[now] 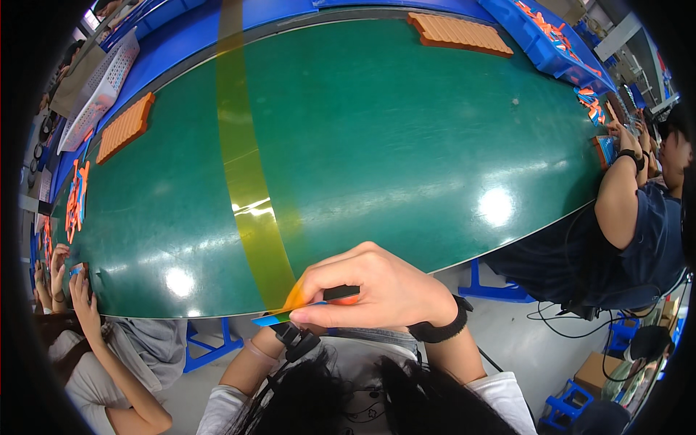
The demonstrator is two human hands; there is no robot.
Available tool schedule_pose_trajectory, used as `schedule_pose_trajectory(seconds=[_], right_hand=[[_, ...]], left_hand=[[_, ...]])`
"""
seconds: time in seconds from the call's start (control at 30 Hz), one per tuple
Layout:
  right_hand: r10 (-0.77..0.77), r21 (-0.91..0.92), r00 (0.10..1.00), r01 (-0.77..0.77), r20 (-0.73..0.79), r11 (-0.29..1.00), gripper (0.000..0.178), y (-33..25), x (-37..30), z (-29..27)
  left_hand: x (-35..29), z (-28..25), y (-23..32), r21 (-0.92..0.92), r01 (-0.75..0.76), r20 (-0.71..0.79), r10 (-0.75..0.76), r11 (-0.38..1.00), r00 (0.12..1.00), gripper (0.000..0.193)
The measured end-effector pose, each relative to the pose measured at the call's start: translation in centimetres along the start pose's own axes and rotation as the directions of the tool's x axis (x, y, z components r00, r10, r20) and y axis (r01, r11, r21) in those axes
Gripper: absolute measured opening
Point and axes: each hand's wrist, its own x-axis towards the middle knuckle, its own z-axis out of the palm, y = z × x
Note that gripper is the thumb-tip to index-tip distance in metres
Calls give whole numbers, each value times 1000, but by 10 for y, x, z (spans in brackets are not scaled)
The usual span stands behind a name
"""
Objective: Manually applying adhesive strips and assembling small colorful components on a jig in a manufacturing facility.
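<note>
Above the near edge of the green table (406, 145), my right hand (370, 286) is closed, thumb and fingers pinching a slim blue-and-orange piece (272, 318). Its blue end sticks out to the left past the fingertips, and part of it is hidden in the grip. A black band (442, 326) circles my right wrist. My left forearm (243, 370) comes up from below, a thin bracelet on its wrist. The left hand's fingers are hidden behind the right hand and a black fitting (293, 341).
Orange ridged racks (460, 34) stand at the far edge and far left. A blue bin (551, 43) of orange-and-blue pieces is back right, a white basket (101, 87) back left. A translucent yellow band (243, 145) crosses the table. Co-workers (623, 217) sit on both sides.
</note>
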Motion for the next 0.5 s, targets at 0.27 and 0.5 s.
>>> schedule_pose_trajectory(seconds=[0.27, 0.5], right_hand=[[7, 27, 1000, -8, 13, 1000, 11, -1, -2, -2], [25, 55, 999, -27, 30, 998, 11, 0, -3, -2]], left_hand=[[-1, 4, 2, 86, 14, -15, -13, 996, 1000, 41], [-1, 7, 4, 161, 29, -31, -25, 987, 999, 40]])
